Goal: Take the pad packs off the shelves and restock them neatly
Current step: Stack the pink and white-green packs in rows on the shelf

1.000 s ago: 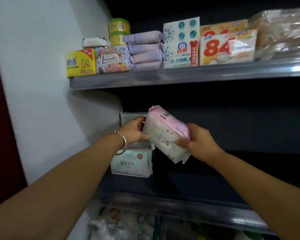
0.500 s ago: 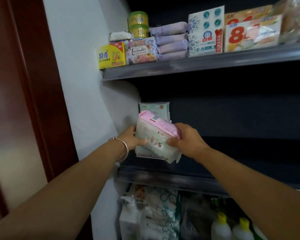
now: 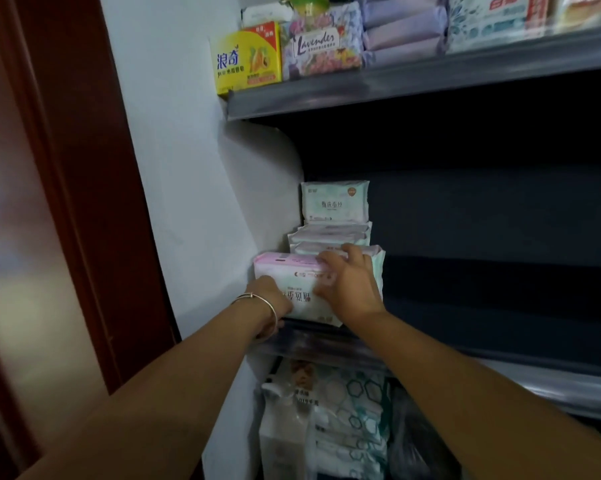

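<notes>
Step in hand: the person is seating a pink-topped pad pack (image 3: pixel 292 282) at the front of a row on the middle shelf (image 3: pixel 326 344), at its left end against the white side wall (image 3: pixel 195 168).
Left hand: the left hand (image 3: pixel 273 306) is cupping the pack's lower left corner, its fingers curling under the pack, so it is gripping it from below; a bangle (image 3: pixel 261 303) is sitting at the wrist.
Right hand: the right hand (image 3: pixel 347 282) is lying over the pack's right half, fingers (image 3: pixel 330 263) spreading and hooking over the top edge, pressing and holding rather than pinching.
Row behind: more packs (image 3: pixel 330 237) are lining up just behind, with an upright mint pack (image 3: pixel 333 202) at the back.
Doing it well: by my judgement, the pack should be going back flush against its neighbours, its bottom edge sitting flat on the shelf, both hands easing off together.
Risk: soft wrapping is likely yielding, so a one-sided push could be tipping the row.
</notes>
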